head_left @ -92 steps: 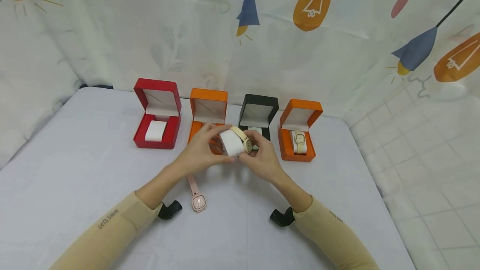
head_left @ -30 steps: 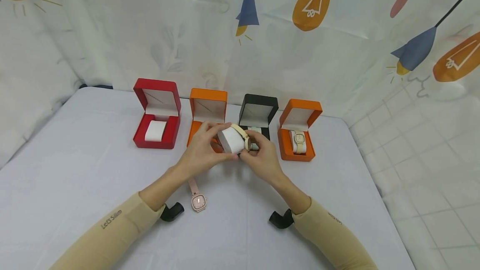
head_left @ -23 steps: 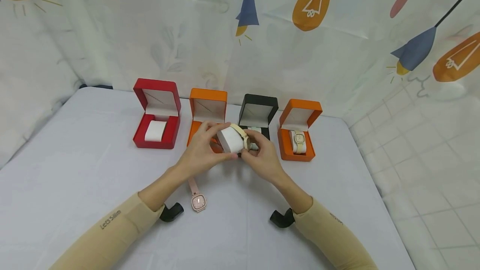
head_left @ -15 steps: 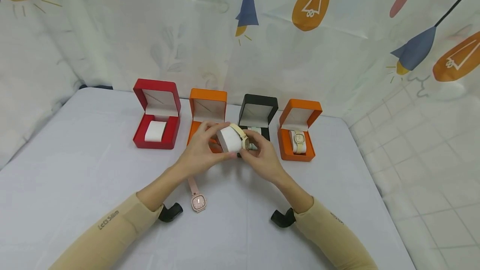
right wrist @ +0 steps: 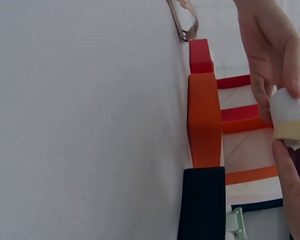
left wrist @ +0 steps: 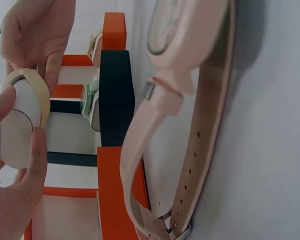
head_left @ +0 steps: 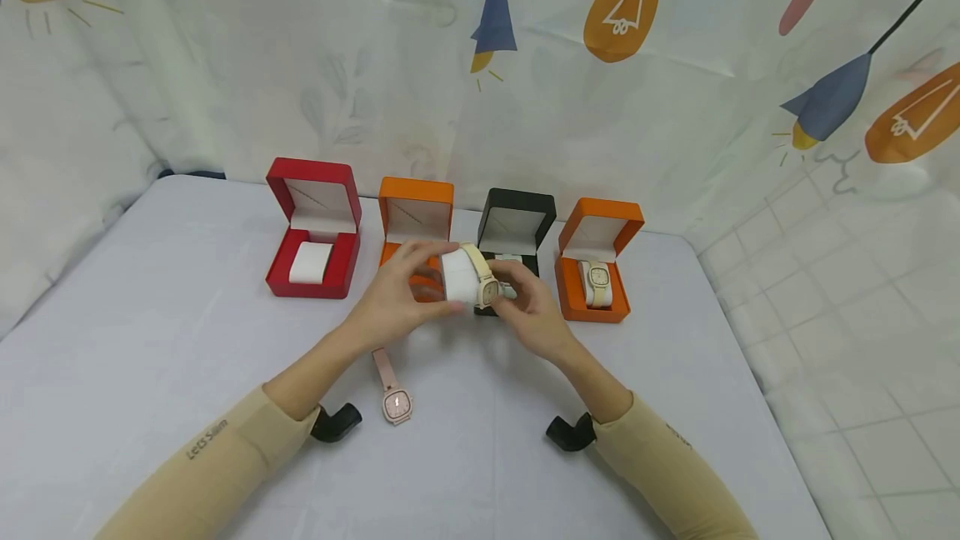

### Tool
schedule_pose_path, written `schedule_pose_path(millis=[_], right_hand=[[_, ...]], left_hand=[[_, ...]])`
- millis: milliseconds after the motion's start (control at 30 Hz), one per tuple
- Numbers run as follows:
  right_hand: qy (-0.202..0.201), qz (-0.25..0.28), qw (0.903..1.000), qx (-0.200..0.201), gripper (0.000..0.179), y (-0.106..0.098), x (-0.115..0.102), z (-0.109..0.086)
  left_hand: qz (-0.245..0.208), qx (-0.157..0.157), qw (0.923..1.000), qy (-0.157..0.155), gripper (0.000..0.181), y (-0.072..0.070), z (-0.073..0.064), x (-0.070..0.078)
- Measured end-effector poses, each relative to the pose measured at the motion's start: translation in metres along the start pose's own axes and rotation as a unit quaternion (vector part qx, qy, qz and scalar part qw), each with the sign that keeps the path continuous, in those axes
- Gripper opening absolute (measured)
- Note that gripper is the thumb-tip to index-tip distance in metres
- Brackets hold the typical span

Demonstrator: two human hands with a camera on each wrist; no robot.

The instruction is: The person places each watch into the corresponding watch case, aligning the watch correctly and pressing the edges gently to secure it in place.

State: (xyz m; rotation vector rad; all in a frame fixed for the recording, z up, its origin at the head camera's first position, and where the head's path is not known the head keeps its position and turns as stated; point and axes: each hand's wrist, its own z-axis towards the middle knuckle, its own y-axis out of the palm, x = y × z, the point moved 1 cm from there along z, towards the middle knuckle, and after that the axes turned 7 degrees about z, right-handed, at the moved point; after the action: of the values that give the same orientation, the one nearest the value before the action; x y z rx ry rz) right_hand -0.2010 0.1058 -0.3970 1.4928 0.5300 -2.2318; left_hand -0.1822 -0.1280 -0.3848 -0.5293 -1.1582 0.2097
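Note:
My left hand (head_left: 397, 290) grips a white watch cushion (head_left: 459, 277) between thumb and fingers, above the table. Round the cushion's right end goes a cream-strapped watch (head_left: 489, 292), its gold-rimmed face turned up towards the head camera. My right hand (head_left: 536, 315) pinches the watch near its face. In the right wrist view the right fingertip (right wrist: 279, 149) lies right at the strap's edge. A pink watch (head_left: 397, 404) lies on the table below my left wrist. Behind the hands, an orange box (head_left: 417, 198) stands with its lid up, its lower part mostly hidden.
An open red box (head_left: 313, 227) holds a bare white cushion (head_left: 311, 262). The open black box (head_left: 517, 219) holds a pale green watch (right wrist: 240, 222), partly hidden in the head view. Another orange box (head_left: 600, 223) at the right contains a cream watch (head_left: 598, 276).
The cushion has turned so the watch face shows more fully. My left hand has shifted slightly left, uncovering more of the pink strap, and my right hand slightly right.

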Motion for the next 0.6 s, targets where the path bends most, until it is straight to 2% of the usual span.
schedule_pose_path(millis=[333,600], right_hand=[[0.005,0.02,0.9991,-0.036,0.044,-0.0037,-0.0017,-0.0005],[0.009,0.047,0.9952,-0.086,0.05,-0.0071,-0.0042,-0.0024]], left_hand=[[-0.021,-0.024,0.9995,-0.005,0.075,-0.0055,-0.0006,-0.001],[-0.053,-0.051,0.9968,-0.031,0.076,-0.0102,-0.0004,-0.0021]])
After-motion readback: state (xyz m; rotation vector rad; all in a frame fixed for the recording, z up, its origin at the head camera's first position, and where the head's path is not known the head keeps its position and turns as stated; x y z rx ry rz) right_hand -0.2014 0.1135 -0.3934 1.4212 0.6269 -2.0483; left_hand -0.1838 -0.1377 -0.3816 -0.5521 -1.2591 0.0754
